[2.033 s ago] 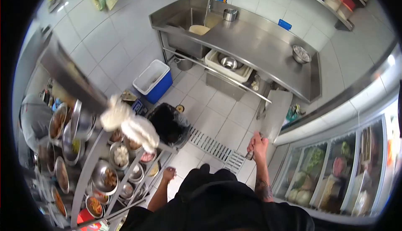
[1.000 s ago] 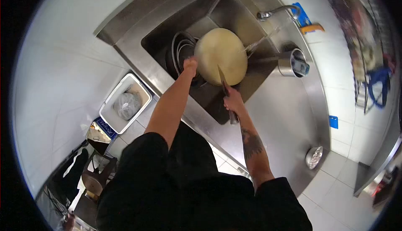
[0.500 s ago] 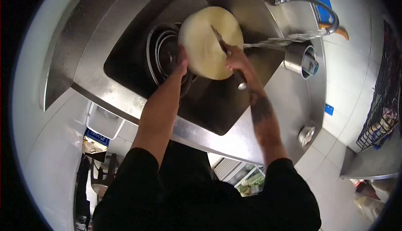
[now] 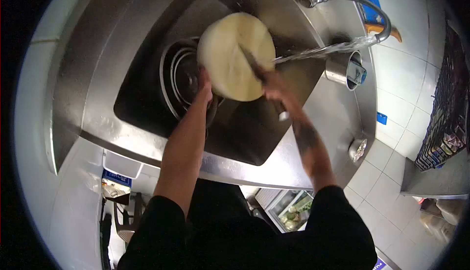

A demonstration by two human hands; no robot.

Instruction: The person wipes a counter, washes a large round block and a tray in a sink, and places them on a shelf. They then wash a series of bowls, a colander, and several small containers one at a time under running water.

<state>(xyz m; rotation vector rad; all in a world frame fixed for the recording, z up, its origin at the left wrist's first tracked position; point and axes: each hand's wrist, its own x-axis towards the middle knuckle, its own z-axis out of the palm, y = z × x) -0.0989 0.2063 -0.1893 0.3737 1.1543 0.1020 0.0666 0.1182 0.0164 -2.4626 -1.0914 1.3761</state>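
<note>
Okay so from my seat I've got both hands over the sink. My right grip [image 4: 275, 87] is a bit blurred, but it's closed around the dark handle of a metal-bladed knife [image 4: 252, 63], with the pale butt end poking out below the fist. The blade points up and left from that grip, lying over the face of a thick, round, pale yellow board [image 4: 229, 67].

The board sits between my two grips, mostly above them, inside a dark-looking stainless steel sink [image 4: 245, 140]. My left grip [image 4: 205, 86] is clamped on its lower left edge; some of those fingers are hidden, so I can't tell how far they wrap behind.

Just left of the left grip there's a nest of round metal pans [image 4: 180, 76], partly covered by the board. Up and right of the right grip, a curved chrome faucet [image 4: 388, 21] is running, and the clear stream of water [image 4: 333, 49] reaches the board's right edge. Also right of that grip, a shiny steel cup [image 4: 337, 70] lies tipped on the stainless steel tabletop [image 4: 329, 111], and a small metal bowl [image 4: 358, 150] sits well apart, lower right.
</note>
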